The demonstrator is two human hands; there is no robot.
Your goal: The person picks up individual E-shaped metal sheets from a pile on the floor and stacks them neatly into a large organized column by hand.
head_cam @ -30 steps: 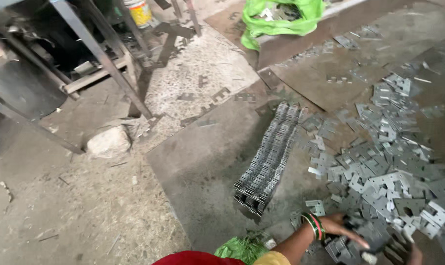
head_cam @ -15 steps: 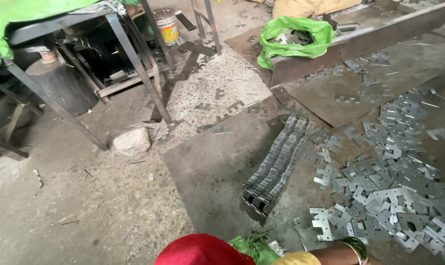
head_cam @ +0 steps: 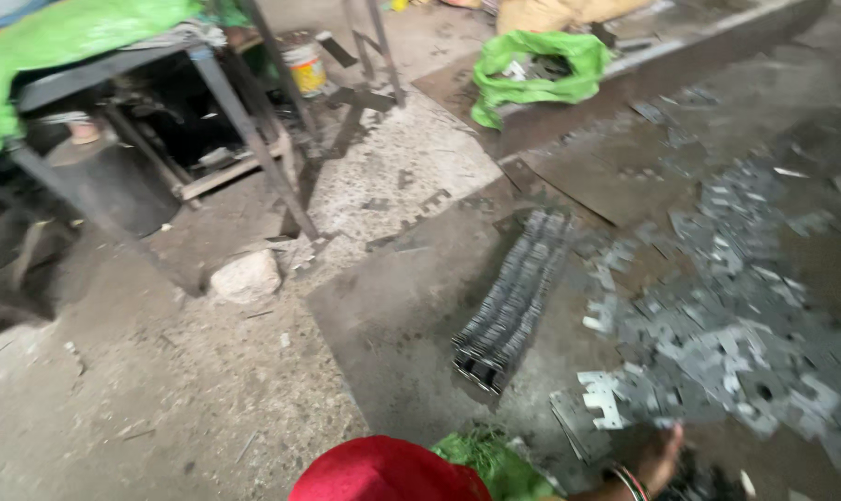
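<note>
One hand is visible at the bottom edge, at about 5 o'clock in the frame, with a banded bangle on the wrist. Which hand it is cannot be told with certainty; by its position it reads as the right. The other hand is out of frame. The hand is motion-blurred and partly cut off by the lower border, so the spread of the fingers cannot be told. It rests on or just above the near edge of the scattered flat metal stampings, and no grasped piece can be made out.

A notched light-grey stamping lies just beside the hand, at 11 o'clock from it. The main heap of stampings extends from 12 to 2 o'clock of the hand. A long stacked row of stampings lies on a dark steel sheet, at 10 to 11 o'clock from the hand and apart from it.

A red cap fills the bottom centre and hides the person's body. A green bag shows just beyond it. At the far side, a green sack sits at 12 o'clock, a paint tin at 11 o'clock, and a steel-framed bench at 10 o'clock. A pale stone lies near the bench leg.
</note>
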